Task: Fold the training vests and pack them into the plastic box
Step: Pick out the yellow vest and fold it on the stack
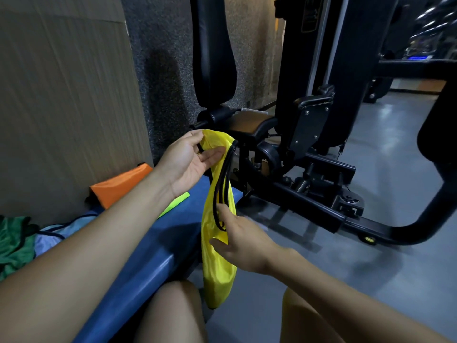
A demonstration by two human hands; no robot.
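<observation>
Nearest, the person's bare knees sit beside a blue padded bench (158,246), and just above them the right hand (243,246) pinches the lower part of a yellow vest (217,263) between thumb and curled fingers, where its black trim hangs in loops. Higher and farther out, the left hand (190,159) holds the top of the same vest, which hangs bunched between the two hands past the bench edge. On the bench behind lie green (13,246), pale blue (49,237), lime (174,203) and orange vests (121,185), with a black gym machine (309,125) beyond.
</observation>
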